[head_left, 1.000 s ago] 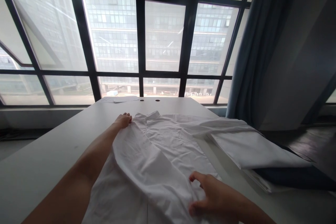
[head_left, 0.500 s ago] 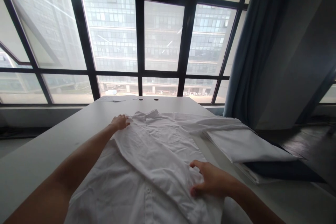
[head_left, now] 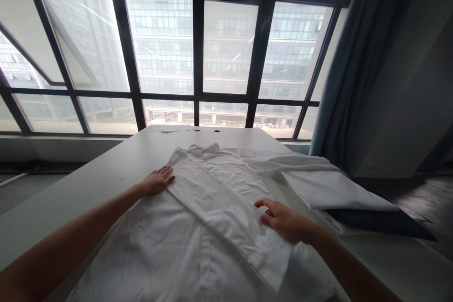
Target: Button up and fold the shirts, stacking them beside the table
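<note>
A white button-up shirt [head_left: 212, 198] lies face up on the white table, its collar [head_left: 208, 148] toward the window. One sleeve [head_left: 226, 226] is laid diagonally across the front, its cuff end near the lower right. The other sleeve [head_left: 286, 160] stretches out to the right. My left hand [head_left: 157, 180] rests flat with fingers out on the shirt's left edge, near the shoulder. My right hand [head_left: 283, 219] is over the shirt's right side by the folded-over sleeve, thumb and fingers curved and apart, with nothing seen between them.
To the right is a stack of folded white cloth [head_left: 332, 188] with a dark navy piece [head_left: 378, 222] in it; the outstretched sleeve reaches its far edge. White sheets [head_left: 170, 128] lie at the table's far end. Beyond stand a large window [head_left: 230, 47] and a blue curtain [head_left: 343, 80].
My left hand has slid down along the shirt's left edge and flattened. My right hand has moved slightly up, and the sleeve's cuff end now lies flatter at the lower right. The view has shifted slightly.
</note>
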`<control>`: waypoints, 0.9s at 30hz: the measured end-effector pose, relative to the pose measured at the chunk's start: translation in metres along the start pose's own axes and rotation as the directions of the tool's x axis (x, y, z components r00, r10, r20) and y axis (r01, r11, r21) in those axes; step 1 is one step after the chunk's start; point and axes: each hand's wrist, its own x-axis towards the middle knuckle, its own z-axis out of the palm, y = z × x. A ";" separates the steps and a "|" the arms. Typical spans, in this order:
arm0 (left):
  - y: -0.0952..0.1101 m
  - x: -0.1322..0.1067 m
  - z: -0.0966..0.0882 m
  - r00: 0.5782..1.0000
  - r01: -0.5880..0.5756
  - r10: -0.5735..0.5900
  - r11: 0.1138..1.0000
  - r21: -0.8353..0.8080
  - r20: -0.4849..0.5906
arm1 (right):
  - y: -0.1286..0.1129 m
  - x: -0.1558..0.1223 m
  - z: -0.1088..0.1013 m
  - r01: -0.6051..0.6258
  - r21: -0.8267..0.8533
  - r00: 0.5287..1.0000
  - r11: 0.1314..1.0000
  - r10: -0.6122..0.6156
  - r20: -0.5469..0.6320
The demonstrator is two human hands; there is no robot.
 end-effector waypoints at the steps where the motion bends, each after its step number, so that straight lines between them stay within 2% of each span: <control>1: -0.002 -0.001 -0.001 1.000 0.004 -0.004 1.000 0.003 0.011 | -0.001 -0.002 -0.002 -0.010 -0.004 1.000 1.000 0.010 0.023; 4: -0.006 -0.001 -0.005 0.999 0.021 -0.022 1.000 0.012 0.029 | -0.002 -0.007 -0.004 -0.006 -0.160 0.999 0.987 0.015 0.049; 6: -0.005 0.001 -0.009 0.998 0.049 -0.050 0.998 0.027 0.039 | -0.003 -0.009 -0.002 0.034 -0.275 0.999 0.961 -0.034 0.006; 8: 0.003 0.003 -0.015 0.997 0.057 -0.060 0.997 0.061 0.040 | -0.006 -0.009 0.003 0.107 -0.338 0.984 0.935 -0.149 -0.098; 11: 0.027 0.006 -0.021 1.000 -0.029 0.030 0.997 0.075 -0.003 | -0.017 -0.007 0.020 0.300 -0.377 0.894 0.877 -0.396 -0.209; 14: 0.064 0.007 -0.020 0.982 -0.190 0.190 0.982 -0.005 -0.007 | -0.033 -0.003 0.042 0.484 -0.388 0.819 0.784 -0.562 -0.114; 17: 0.095 0.010 -0.009 0.953 -0.301 0.302 0.952 -0.062 0.019 | -0.045 -0.003 0.057 0.571 -0.384 0.799 0.726 -0.598 0.057; 19: 0.103 0.014 -0.002 0.947 -0.319 0.320 0.944 -0.082 0.009 | -0.050 -0.005 0.059 0.598 -0.366 0.794 0.713 -0.590 0.148; 22: 0.094 0.031 0.002 0.957 -0.286 0.289 0.952 -0.105 0.012 | -0.052 -0.010 0.056 0.623 -0.343 0.781 0.703 -0.584 0.222; 25: 0.069 0.059 0.001 0.978 -0.204 0.207 0.973 -0.111 0.017 | -0.046 -0.009 0.054 0.657 -0.337 0.752 0.674 -0.616 0.235; 27: 0.049 0.082 0.001 0.991 -0.136 0.136 0.985 -0.110 -0.002 | -0.037 0.000 0.057 0.687 -0.369 0.720 0.626 -0.654 0.231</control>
